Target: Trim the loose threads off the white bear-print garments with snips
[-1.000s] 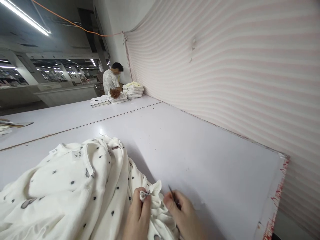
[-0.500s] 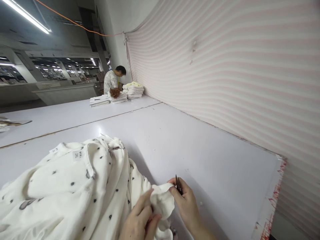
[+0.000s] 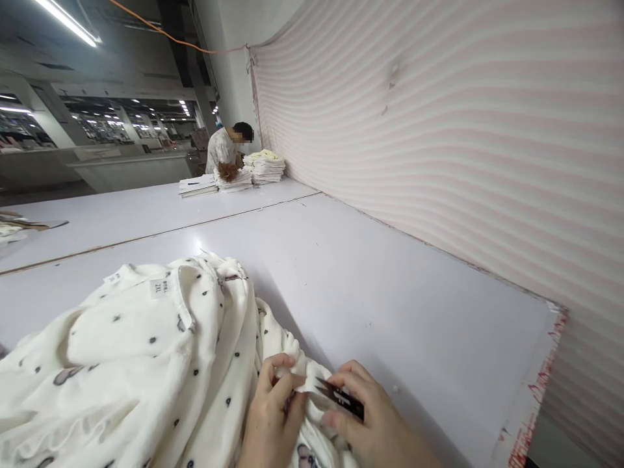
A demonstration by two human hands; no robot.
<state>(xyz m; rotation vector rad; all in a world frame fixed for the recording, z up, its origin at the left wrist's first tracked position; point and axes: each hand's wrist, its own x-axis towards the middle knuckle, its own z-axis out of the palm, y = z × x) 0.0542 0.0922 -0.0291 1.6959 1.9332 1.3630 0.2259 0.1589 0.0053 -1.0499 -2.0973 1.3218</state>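
Note:
A heap of white garment fabric (image 3: 131,370) with dark dots and grey printed figures fills the lower left of the table, and a 2XL label (image 3: 158,288) shows at a neckline. My left hand (image 3: 275,409) pinches a fold of this garment at the heap's right side. In my right hand (image 3: 373,416) are small dark thread snips (image 3: 344,398), their blades pointing left at the cloth beside my left fingertips. Whether the blades touch the cloth I cannot tell. Part of the garment's edge is hidden under both hands.
A white table (image 3: 390,286) spreads ahead, with a seam across it. Along its right side hangs a pink-striped sheet (image 3: 439,130). At the far end a person (image 3: 224,148) bends beside stacks of folded cloth (image 3: 264,168). More cloth (image 3: 14,227) lies at the far left.
My right hand has let go of the fabric edge and turned the snips from upright to pointing left. Both hands are closer together, and the stretched white flap is now bunched.

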